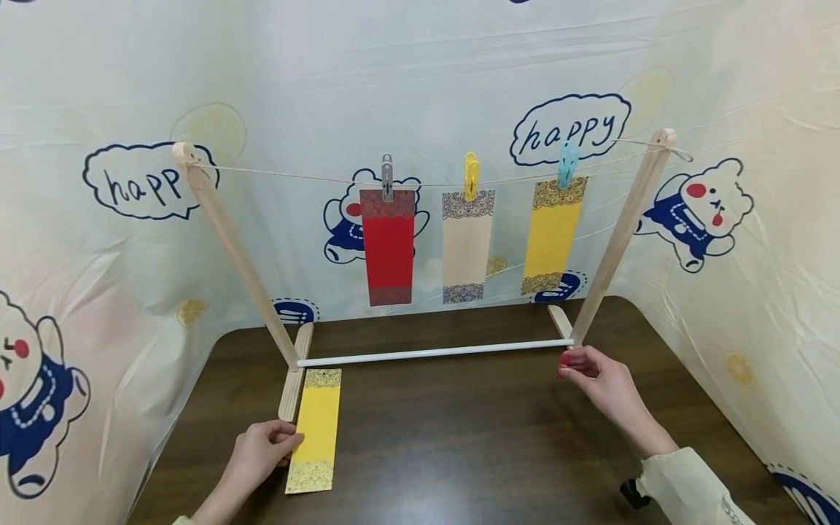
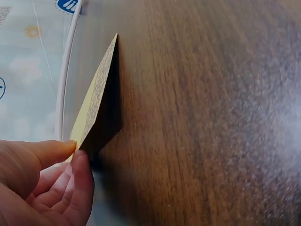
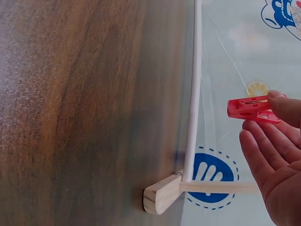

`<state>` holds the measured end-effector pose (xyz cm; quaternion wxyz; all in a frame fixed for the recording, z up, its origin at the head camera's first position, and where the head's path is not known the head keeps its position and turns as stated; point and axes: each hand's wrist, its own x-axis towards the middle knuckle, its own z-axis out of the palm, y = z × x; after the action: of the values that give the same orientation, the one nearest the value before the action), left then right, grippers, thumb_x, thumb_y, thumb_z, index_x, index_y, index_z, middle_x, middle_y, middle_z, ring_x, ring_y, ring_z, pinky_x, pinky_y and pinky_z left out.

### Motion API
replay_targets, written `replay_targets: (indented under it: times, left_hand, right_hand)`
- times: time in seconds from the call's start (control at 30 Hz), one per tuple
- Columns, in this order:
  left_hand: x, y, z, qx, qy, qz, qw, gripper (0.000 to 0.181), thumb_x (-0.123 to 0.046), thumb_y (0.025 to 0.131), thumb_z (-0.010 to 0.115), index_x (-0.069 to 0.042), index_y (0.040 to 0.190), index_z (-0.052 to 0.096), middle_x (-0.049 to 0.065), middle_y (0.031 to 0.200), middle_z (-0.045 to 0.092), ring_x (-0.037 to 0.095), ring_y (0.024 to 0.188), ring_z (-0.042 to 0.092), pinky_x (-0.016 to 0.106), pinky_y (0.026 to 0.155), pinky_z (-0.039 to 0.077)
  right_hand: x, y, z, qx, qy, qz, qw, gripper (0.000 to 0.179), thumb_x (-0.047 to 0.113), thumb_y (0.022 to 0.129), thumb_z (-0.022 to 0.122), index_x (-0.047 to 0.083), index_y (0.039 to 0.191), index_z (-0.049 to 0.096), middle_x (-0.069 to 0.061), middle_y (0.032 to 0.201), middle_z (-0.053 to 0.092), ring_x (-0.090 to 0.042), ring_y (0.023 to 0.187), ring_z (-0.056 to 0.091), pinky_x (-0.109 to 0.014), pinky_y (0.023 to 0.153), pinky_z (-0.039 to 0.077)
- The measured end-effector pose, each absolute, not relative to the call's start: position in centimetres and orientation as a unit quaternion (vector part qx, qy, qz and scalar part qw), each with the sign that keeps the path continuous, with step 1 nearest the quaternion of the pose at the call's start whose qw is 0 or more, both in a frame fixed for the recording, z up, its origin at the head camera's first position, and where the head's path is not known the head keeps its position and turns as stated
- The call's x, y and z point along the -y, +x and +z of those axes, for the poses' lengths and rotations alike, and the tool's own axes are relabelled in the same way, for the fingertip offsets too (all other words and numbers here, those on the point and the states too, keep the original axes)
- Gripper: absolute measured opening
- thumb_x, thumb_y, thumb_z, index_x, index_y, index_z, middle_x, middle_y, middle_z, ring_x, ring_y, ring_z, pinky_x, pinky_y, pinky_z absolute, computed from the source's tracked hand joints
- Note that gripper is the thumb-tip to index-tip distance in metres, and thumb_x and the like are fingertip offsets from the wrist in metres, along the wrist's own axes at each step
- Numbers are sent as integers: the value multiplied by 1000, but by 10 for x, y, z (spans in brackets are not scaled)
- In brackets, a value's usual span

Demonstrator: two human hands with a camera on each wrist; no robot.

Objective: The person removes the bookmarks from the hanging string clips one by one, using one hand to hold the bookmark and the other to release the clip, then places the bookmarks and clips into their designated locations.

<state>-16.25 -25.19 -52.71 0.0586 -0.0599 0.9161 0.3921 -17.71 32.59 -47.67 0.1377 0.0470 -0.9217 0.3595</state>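
My left hand (image 1: pixel 257 450) pinches the left edge of a yellow paper card (image 1: pixel 316 426) with patterned ends, between thumb and fingers. In the left wrist view that card (image 2: pixel 96 101) is tilted above the brown table. A red clothespin (image 3: pixel 245 109) is held between the thumb and fingertips of my right hand (image 1: pixel 607 380), near the right foot of a wooden frame. Three cards hang from the frame's string (image 1: pixel 282 174): a red card (image 1: pixel 389 255) under a grey clothespin (image 1: pixel 388 179), a beige card (image 1: pixel 467 248) under a yellow clothespin (image 1: pixel 471 176), and another yellow card (image 1: pixel 553 237) under a blue clothespin (image 1: pixel 567 165).
Two slanted wooden posts, left (image 1: pixel 236 251) and right (image 1: pixel 623 233), carry the string. A white rod (image 1: pixel 433 353) joins their feet low across the brown table (image 1: pixel 446 437). Behind stands a pale printed curtain (image 1: pixel 407 80).
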Motion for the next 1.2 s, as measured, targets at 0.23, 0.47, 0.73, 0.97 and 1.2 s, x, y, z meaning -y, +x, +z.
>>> replay_targets:
  times: [0.23,0.47,0.73,0.97,1.2]
  left_hand:
    - [254,-163,-526,-923,-51,377,56,17,-14,92,79,2,97,75,1,75,72,15,60,65,27,54,56]
    - [253,-161,-523,-928,-39,367,48,14,-12,91,79,0,96,74,0,76,71,14,59,64,27,53,55]
    - [252,-161,-521,-932,-32,357,49,13,-13,93,77,-1,96,74,-2,73,70,14,60,63,27,53,51]
    - [252,-159,-518,-939,-21,341,39,8,-13,93,77,-6,93,75,-4,72,69,12,62,61,26,55,47]
    - [247,-158,-516,-949,18,314,-6,6,-12,91,79,-7,93,77,-4,79,73,9,69,63,26,61,53]
  right_hand:
    - [-325,-176,-479,924,40,361,122,23,11,90,82,5,110,72,-8,100,77,-16,85,71,-20,74,57]
    - [-328,-175,-483,929,30,357,97,22,10,91,81,6,110,71,-7,100,76,-18,86,71,-20,74,56]
    - [-329,-174,-483,931,29,350,96,21,9,91,81,7,109,71,-6,100,77,-19,86,71,-22,73,57]
    - [-330,-175,-485,931,31,352,90,21,9,91,81,5,109,71,-8,99,76,-17,84,70,-22,72,57]
    - [-330,-176,-487,934,21,352,65,21,10,92,80,5,110,71,-9,100,76,-20,86,71,-22,71,56]
